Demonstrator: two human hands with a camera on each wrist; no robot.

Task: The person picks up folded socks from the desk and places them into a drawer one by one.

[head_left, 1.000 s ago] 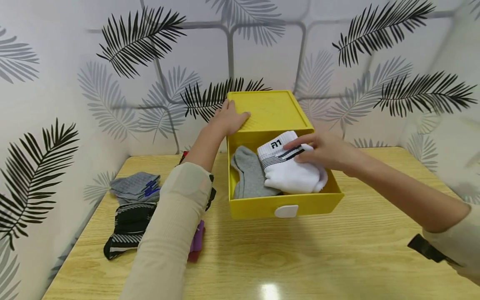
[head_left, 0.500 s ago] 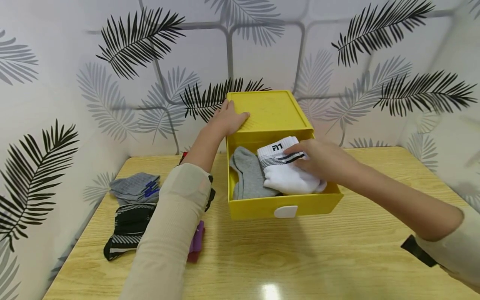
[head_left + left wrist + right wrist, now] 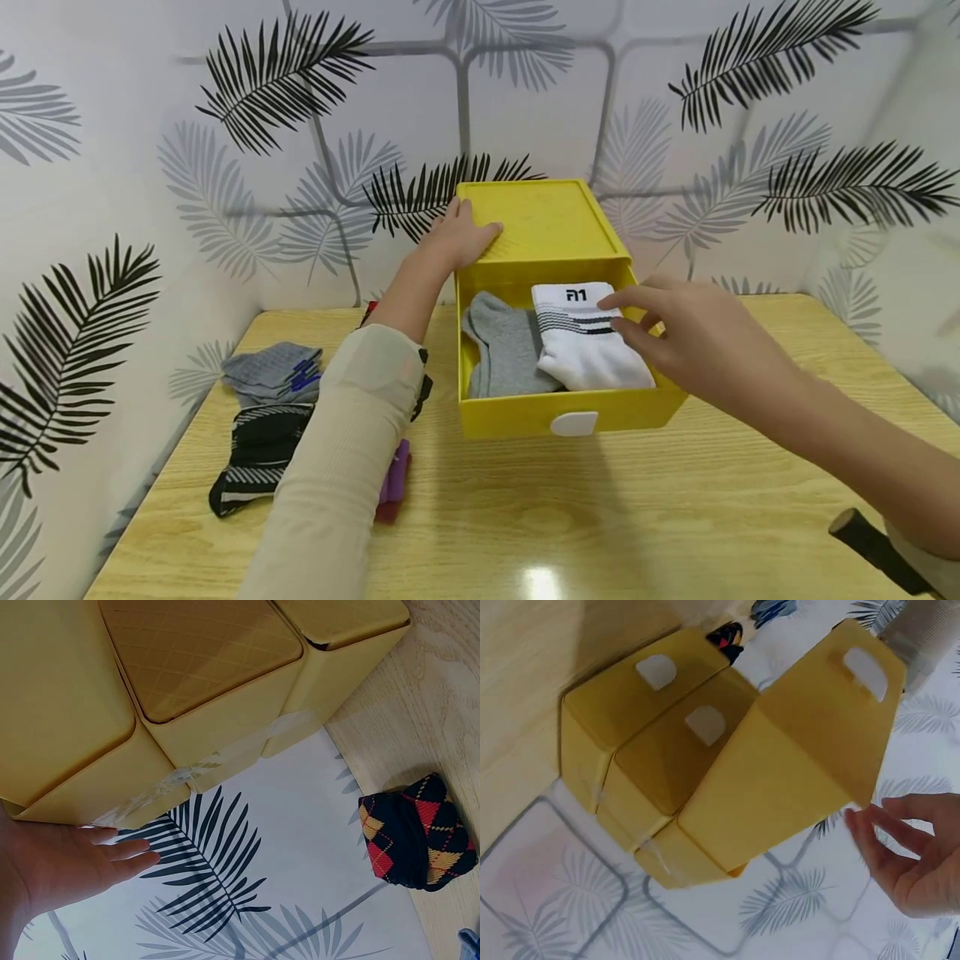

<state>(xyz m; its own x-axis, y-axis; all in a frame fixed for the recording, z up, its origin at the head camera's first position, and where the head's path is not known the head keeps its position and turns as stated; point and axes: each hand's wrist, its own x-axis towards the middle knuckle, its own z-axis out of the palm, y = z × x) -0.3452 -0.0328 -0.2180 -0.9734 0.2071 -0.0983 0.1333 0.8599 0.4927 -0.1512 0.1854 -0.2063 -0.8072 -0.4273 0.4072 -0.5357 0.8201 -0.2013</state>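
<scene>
The top drawer [image 3: 495,421] of a yellow drawer unit stands pulled out, with a white handle at its front. Inside it, a folded pair of grey socks [image 3: 517,354] lies on the left and folded white socks [image 3: 588,354] with dark stripes on the right. My left hand [image 3: 459,240] rests on the upper left edge of the unit, its fingers extended along the side in the left wrist view. Over the drawer's right side is my right hand [image 3: 693,337], thumb and forefinger apart beside the white socks. Whether its fingertips touch them I cannot tell.
Left of the unit, grey socks with blue marks [image 3: 273,371], black patterned socks [image 3: 262,450] and purple socks [image 3: 397,475] lie on the wooden table [image 3: 600,517]. Argyle socks [image 3: 420,832] show in the left wrist view. A patterned wall [image 3: 375,100] stands close behind the unit.
The white socks have gone from tilted to lying flatter and straighter in the drawer. My right hand has drawn back to the right from them. The left hand has stayed put.
</scene>
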